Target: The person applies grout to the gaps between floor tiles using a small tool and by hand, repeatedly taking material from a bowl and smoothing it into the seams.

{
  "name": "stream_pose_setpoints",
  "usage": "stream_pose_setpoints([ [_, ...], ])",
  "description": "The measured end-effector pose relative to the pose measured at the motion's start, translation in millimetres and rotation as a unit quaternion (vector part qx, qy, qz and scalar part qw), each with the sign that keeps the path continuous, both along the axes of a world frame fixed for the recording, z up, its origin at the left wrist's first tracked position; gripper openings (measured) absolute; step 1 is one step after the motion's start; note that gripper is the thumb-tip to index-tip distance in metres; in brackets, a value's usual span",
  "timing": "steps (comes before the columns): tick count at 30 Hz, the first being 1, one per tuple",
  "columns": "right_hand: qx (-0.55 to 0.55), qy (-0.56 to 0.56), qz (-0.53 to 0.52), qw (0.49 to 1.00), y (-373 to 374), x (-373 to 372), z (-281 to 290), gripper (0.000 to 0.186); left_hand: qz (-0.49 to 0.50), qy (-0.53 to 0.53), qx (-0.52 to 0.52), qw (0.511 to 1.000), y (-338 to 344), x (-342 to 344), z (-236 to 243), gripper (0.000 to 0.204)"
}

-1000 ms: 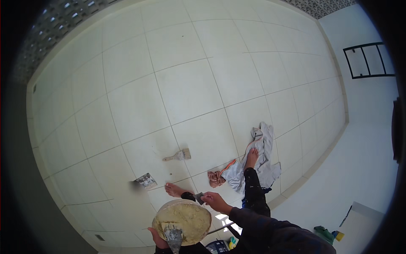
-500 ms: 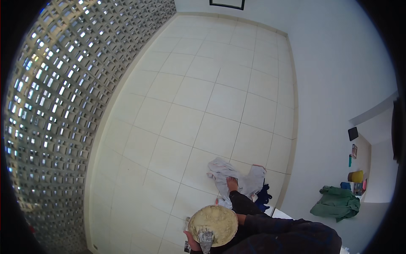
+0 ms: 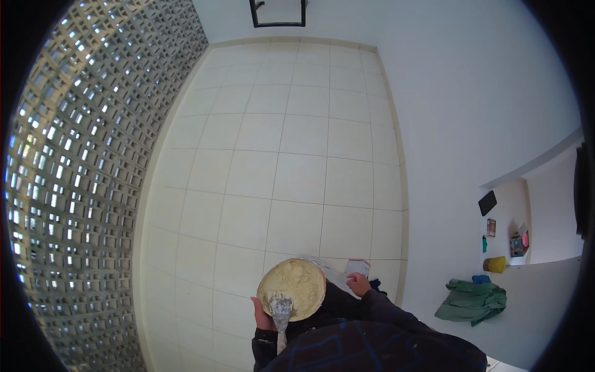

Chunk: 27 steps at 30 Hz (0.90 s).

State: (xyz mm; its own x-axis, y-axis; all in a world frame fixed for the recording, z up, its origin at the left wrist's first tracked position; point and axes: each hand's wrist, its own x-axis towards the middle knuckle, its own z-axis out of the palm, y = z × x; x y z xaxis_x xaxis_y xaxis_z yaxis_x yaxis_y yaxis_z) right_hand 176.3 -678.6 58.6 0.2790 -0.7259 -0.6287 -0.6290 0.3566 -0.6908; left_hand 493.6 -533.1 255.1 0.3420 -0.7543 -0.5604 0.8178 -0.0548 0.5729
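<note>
Round bowl [image 3: 324,296] of pale-yellow paste [image 3: 299,275], before the torso [image 3: 378,344], its left side cupped by the left hand [image 3: 264,317] and best kept level beneath the smeared putty knife [image 3: 281,308] resting on top; rightward, right hand [image 3: 358,284], half-curled, contents, if any, not discernible.

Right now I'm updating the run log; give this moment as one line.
left hand: supporting bowl of pale paste | flat-bladed tool: resting in paste | right hand: apart from bowl, grip unclear

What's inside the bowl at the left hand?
Pale yellow paste, partly covered by a smeared grey tool. The paste hides the bottom of the bowl.
</note>
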Motion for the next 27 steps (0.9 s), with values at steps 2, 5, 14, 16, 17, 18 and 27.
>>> stream_pose_setpoints([
  [2, 0.082, -0.006, -0.144, 0.986, -2, -43, -28, 0.026, 0.011, -0.022, 0.024, 0.999, -14, 17, 11, 0.08],
  [5, 0.14, -0.018, -0.3, 0.944, -1, -117, -66, 0.022, 0.032, -0.05, 0.067, 0.996, -44, 42, 8, 0.08],
  [14, -0.03, 0.061, -0.041, 0.997, -29, -47, -73, 0.017, 0.043, -0.074, 0.084, 0.993, -131, 137, 12, 0.082],
  [16, 0.013, 0.045, -0.08, 0.996, -75, -27, -82, 0.018, 0.051, -0.086, 0.062, 0.993, -174, 149, 19, 0.082],
  [17, 0.06, 0.024, -0.116, 0.991, -103, -15, -84, 0.02, 0.053, -0.085, 0.051, 0.994, -195, 155, 16, 0.082],
  [18, 0.225, -0.032, -0.199, 0.953, -134, 30, -66, 0.028, 0.075, -0.114, 0.068, 0.988, -199, 172, 17, 0.081],
  [27, 0.09, -0.059, -0.317, 0.942, -437, 184, -2, 0.026, 0.058, -0.056, 0.033, 0.996, -393, 316, -24, 0.083],
])
